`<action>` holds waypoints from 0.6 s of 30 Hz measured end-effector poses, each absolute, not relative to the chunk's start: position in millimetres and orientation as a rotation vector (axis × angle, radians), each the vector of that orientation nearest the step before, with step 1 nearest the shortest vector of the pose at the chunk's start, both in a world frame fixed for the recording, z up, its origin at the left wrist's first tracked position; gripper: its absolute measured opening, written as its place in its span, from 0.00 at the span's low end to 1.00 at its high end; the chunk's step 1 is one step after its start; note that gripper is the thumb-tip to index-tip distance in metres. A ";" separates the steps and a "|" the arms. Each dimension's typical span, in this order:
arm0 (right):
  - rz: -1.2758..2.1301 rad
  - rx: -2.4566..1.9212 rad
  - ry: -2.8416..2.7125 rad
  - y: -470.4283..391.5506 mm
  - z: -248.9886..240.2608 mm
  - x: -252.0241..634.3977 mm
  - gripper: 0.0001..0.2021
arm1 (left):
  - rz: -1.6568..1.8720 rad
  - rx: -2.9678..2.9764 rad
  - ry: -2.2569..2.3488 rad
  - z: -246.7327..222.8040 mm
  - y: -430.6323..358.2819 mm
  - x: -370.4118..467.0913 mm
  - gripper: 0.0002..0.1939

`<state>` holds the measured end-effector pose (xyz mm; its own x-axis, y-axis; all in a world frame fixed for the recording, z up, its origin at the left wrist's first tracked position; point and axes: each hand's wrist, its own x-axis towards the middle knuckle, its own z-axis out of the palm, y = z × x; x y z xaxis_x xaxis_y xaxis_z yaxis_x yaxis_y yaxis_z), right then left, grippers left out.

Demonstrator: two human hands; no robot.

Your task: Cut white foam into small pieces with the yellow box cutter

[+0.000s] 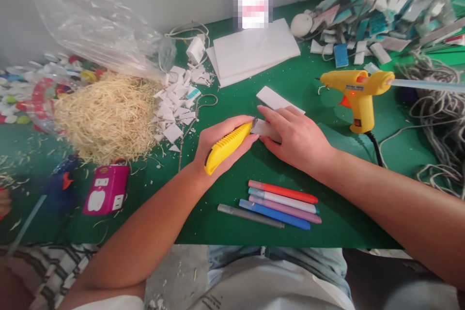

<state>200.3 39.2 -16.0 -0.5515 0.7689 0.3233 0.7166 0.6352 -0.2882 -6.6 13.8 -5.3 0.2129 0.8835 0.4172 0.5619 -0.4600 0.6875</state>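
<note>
Left hand closed round a yellow ribbed-handle craft knife, blade end at a small white flat piece above the green tabletop. Right hand clamped on that piece, thumb opposite fingers; grip presumably steadies it against the blade. White rectangular strip lies just beyond the right fingers. Five capped markers lie side by side near the front edge, probably for easy reach. Container: crumpled clear plastic bag behind the pale straw heap; contents, if any, cannot be told.
</note>
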 end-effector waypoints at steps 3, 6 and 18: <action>0.218 -1.199 -2.436 39.3 -15.6 199.8 0.26 | 1.163 2.194 1.325 -7.0 15.2 -5.1 0.12; 0.216 -1.181 -2.442 39.6 -15.2 199.3 0.21 | 1.177 2.276 1.328 -7.3 16.7 -2.7 0.10; 0.157 -1.317 -2.486 38.5 -12.3 194.7 0.12 | 1.161 2.429 1.424 -1.7 22.2 1.6 0.06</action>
<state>194.7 38.5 -12.3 -0.5222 0.8211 0.2304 0.7856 0.5683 -0.2448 1.6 22.2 -1.7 0.2740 0.7805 0.5619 0.7074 -0.5594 0.4320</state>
